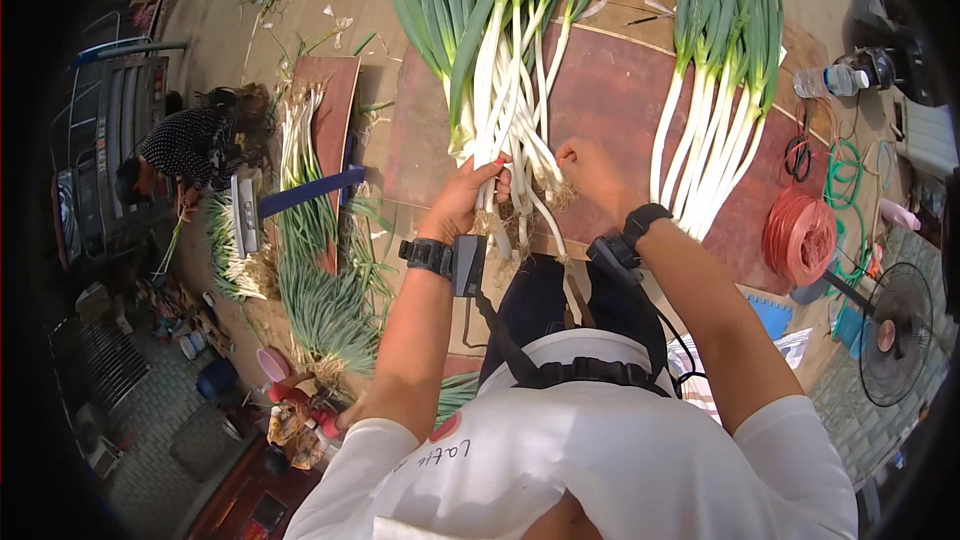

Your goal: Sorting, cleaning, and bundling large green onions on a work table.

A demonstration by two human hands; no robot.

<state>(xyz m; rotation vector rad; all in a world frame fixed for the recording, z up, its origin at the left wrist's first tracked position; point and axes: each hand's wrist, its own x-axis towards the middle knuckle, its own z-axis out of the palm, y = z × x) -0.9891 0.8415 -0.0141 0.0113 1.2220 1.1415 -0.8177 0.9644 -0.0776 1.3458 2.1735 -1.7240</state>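
Note:
A large pile of green onions point(499, 82) lies on the reddish board tabletop point(600, 90), green tops away from me and rooted white ends near the front edge. My left hand point(469, 191) is closed around white stalks near their roots. My right hand point(589, 169) is at the right side of the same root ends, thumb and fingertips pinched together; whether a thin root or leaf bit is between them cannot be told. Farther right, a second group of green onions point(709, 142), with clean white stalks, lies fanned on the board.
At the right are a roll of red plastic twine point(799, 236), scissors point(798, 158), a plastic bottle point(831, 81) and a fan point(896, 334). More green onions point(307, 165) lie at the left beside a scale point(246, 214). A person point(184, 142) bends there; another person point(300, 420) is lower left.

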